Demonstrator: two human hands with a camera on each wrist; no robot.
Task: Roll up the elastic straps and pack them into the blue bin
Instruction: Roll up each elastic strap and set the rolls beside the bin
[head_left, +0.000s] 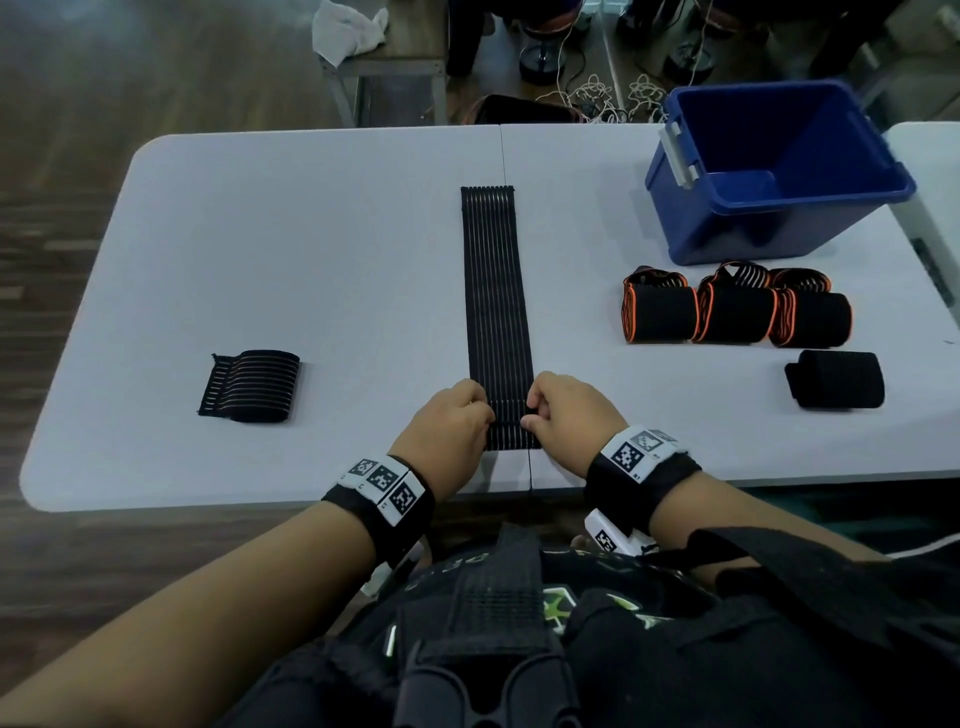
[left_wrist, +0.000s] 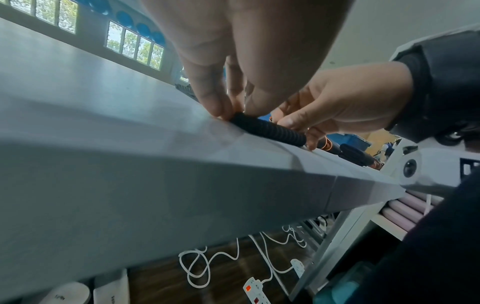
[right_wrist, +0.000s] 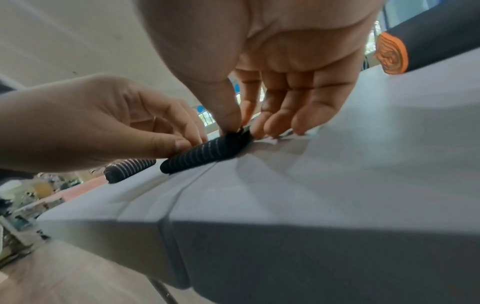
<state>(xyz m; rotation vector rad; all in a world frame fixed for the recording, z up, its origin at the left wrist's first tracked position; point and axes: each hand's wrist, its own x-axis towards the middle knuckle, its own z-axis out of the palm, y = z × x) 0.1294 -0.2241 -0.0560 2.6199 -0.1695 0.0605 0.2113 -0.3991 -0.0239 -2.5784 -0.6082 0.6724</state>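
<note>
A long black ribbed elastic strap (head_left: 496, 291) lies flat down the middle of the white table (head_left: 311, 234), its near end turned over into a small tight roll (left_wrist: 267, 128) (right_wrist: 205, 153). My left hand (head_left: 460, 421) pinches the roll's left end between thumb and fingers. My right hand (head_left: 558, 410) pinches its right end the same way. The blue bin (head_left: 769, 166) stands open at the far right of the table, with nothing visible inside it.
Three rolled black straps with orange edges (head_left: 732, 309) lie in front of the bin. A plain black roll (head_left: 836, 379) sits nearer the right edge. A partly rolled ribbed strap (head_left: 254, 384) lies at the left. Cables and power strips (left_wrist: 259, 286) lie on the floor beneath.
</note>
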